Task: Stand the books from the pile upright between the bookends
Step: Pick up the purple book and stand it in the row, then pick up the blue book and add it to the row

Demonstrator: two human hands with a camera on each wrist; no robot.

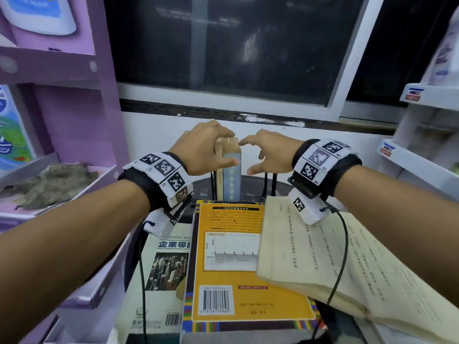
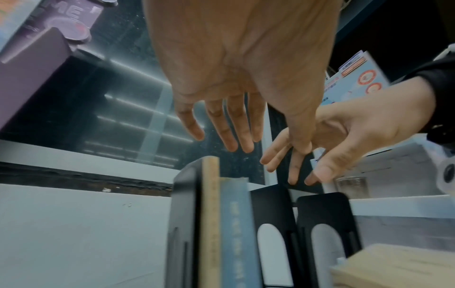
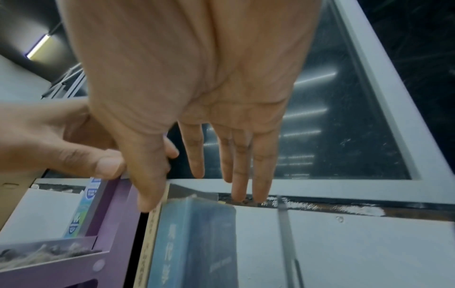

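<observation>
two books already stand upright btwn the black bookends (image 2: 322,218): a thin tan book (image 2: 210,214) vs the left bookend, and a blue book (image 1: 232,177) just right of it, spines facing the person. both hands sit up at the tops of those two. left hand (image 1: 203,147) is spread over the top of the pair, thumb on the blue spine side; in its wrist view the fingers look straight and loose, so i read it as steadying, not gripping. right hand (image 1: 268,152) is just right of the blue book, fingers relaxed and apart, holding nothing, prob. not touching.

the rest of the pile lies flat on the table, nearer the person and below the wrists: an orange book (image 1: 238,259) in the middle, a white book (image 1: 159,269) under it to the left, an open cream book (image 1: 347,264) on the right, touching the orange one. the orange book's long axis runs away from the person, toward the bookends. free slot is right of the blue book, so next pick means pulling back and down; right hand looks freer and the cream book lies right under its wrist.
</observation>
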